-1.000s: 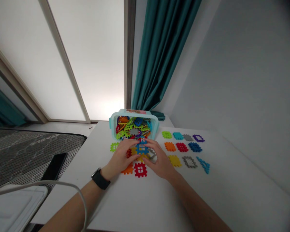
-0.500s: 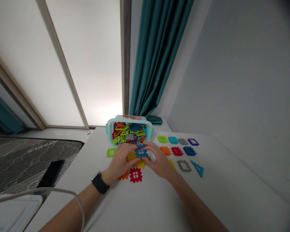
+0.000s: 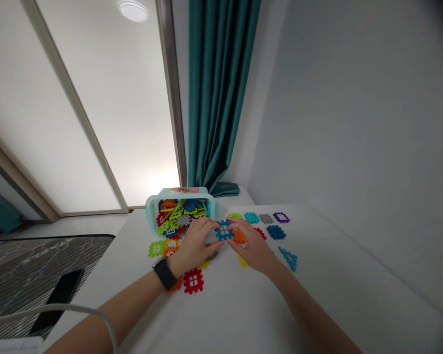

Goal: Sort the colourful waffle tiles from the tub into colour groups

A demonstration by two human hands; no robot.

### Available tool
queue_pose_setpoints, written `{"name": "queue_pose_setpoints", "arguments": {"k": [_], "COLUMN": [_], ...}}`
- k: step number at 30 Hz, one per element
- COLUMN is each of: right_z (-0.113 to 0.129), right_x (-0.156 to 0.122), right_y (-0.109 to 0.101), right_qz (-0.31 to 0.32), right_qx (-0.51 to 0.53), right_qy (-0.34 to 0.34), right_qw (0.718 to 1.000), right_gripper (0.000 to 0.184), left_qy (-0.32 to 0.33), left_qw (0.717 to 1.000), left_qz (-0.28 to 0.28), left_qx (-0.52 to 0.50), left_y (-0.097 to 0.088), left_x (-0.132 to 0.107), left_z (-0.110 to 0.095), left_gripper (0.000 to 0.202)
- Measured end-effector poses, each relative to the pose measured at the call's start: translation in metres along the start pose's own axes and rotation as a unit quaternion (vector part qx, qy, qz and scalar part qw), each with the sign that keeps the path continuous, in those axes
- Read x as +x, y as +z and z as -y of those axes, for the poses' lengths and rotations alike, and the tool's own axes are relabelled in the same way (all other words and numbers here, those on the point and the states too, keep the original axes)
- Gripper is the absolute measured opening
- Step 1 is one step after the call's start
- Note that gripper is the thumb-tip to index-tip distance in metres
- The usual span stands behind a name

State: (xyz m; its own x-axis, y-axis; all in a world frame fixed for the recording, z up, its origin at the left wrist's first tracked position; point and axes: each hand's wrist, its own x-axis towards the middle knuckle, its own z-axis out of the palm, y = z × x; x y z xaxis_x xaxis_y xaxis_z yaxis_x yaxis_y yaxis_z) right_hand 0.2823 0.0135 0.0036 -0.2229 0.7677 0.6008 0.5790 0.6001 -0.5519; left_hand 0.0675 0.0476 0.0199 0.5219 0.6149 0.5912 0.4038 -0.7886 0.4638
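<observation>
Between my two hands is a blue square interlocking block [image 3: 225,230] with a window-shaped cutout and toothed edges. My left hand [image 3: 199,242] pinches its left side, with a dark watch on the wrist. On the opposite side, the fingers of my right hand [image 3: 249,242] grip its edge. Beneath and around the hands lie more toothed blocks: an orange one [image 3: 239,236] partly under the right hand, a yellow one [image 3: 242,261], and a red window block [image 3: 194,281] nearer me. The left hand partly covers several others.
A pale teal tub [image 3: 152,212] full of mixed blocks stands behind my left hand. To the right are a purple frame block [image 3: 281,217], a dark blue block [image 3: 276,232] and a light blue triangular piece [image 3: 288,258]. A white cable [image 3: 77,309] crosses my left forearm.
Both hands have moved right relative to the tub, carrying the blue block from over the left pieces to beside the orange one. The camera view has shifted too.
</observation>
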Motion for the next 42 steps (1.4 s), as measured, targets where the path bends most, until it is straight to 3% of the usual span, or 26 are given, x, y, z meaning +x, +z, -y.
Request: {"name": "queue_pose_setpoints", "arguments": {"k": [11,17,26,42], "right_z": [-0.067,-0.102,-0.147,-0.175], "right_x": [-0.046,-0.064,-0.063,-0.062], "right_y": [-0.085,-0.116,-0.132,-0.125], "right_qz": [-0.022,-0.003,0.025,0.061], "right_qx": [-0.038,-0.073,-0.072,-0.053], "right_qy": [0.049,0.087,0.120,0.141], "right_qw": [0.998,0.994,0.990,0.987], "right_gripper": [0.023,0.022,0.026,0.026], "left_qy": [0.068,0.119,0.116,0.107], "left_qw": [0.992,0.980,0.970,0.958], "left_qz": [0.100,0.162,0.202,0.235], "left_qx": [-0.023,-0.007,0.072,0.125], "left_y": [0.086,0.125,0.160,0.178], "left_x": [0.067,0.100,0.118,0.122], "left_z": [-0.027,-0.025,-0.013,0.000], "left_gripper": [0.025,0.011,0.017,0.022]}}
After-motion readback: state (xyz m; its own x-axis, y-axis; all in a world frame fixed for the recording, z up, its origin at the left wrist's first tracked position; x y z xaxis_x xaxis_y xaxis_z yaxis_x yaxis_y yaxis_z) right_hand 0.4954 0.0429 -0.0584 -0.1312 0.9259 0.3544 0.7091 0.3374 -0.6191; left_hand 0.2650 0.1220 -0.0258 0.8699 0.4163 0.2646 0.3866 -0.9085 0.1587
